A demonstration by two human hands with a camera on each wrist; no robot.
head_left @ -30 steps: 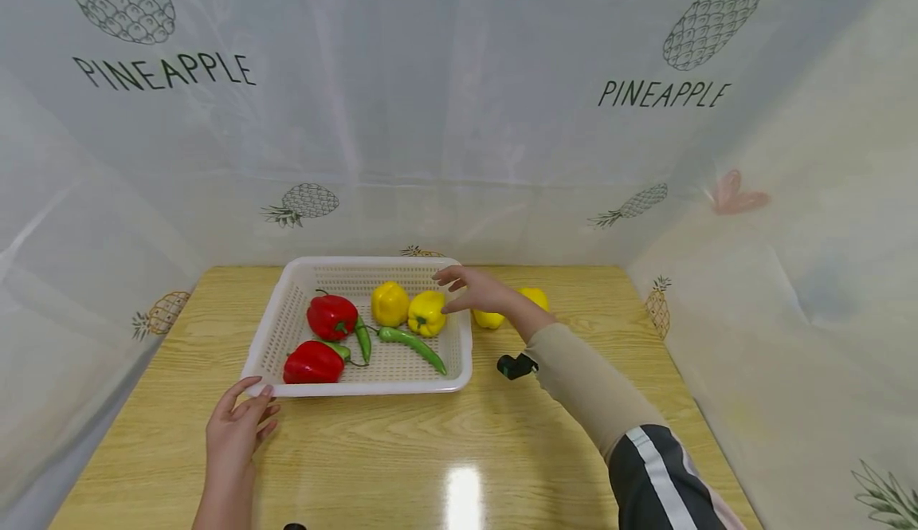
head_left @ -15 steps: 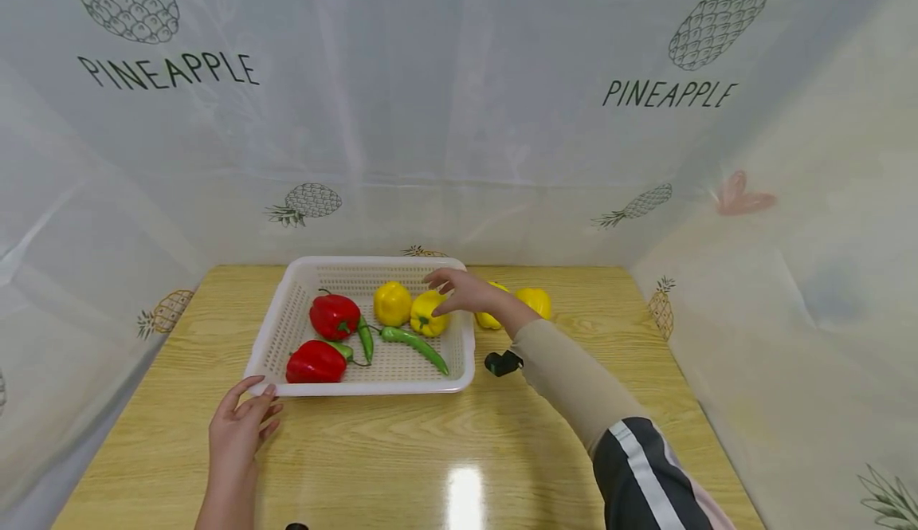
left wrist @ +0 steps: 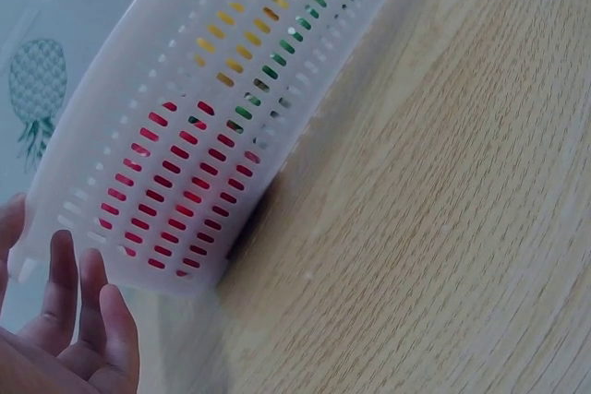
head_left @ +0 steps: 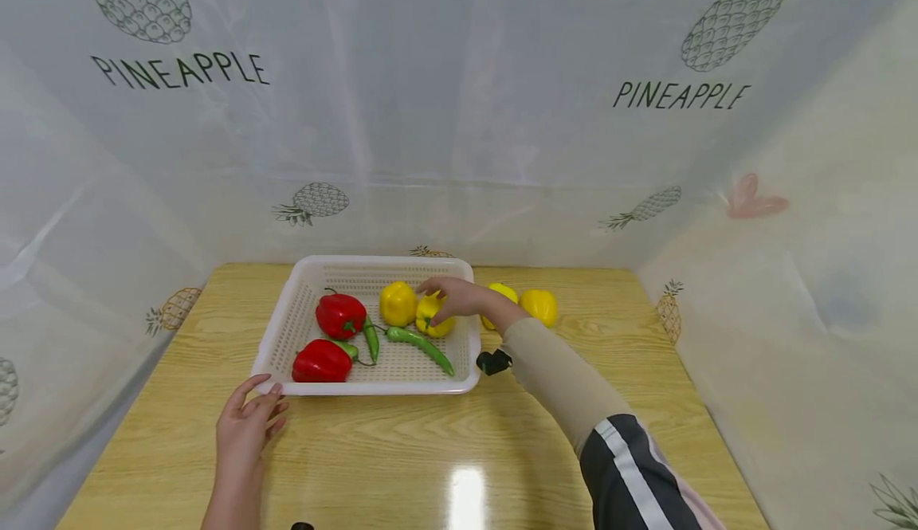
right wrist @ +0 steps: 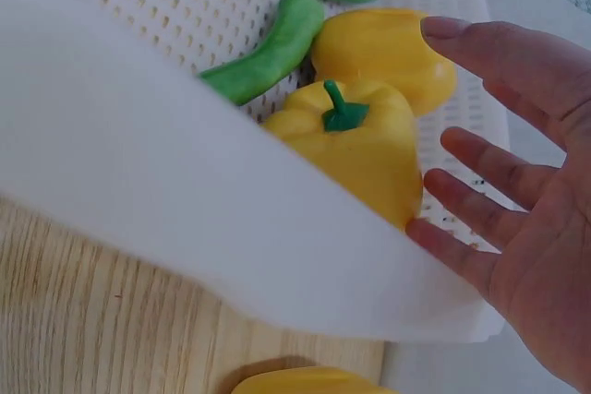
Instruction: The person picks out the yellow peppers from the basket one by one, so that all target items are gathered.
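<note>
Green-stemmed yellow pepper (right wrist: 369, 149) in the basket (head_left: 387, 389) looks light, slick; we'd cup its sides. Our right hand (head_left: 459, 297) spreads loosely, empty; left hand (head_left: 245, 425) pinches the basket's corner.

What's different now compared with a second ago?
The right hand has moved left and a little lower, from the right side of a yellow pepper in the basket to over it. I see nothing taken hold of or let go. The left hand stays at the basket's near left corner, and the two red peppers haven't moved.
</note>
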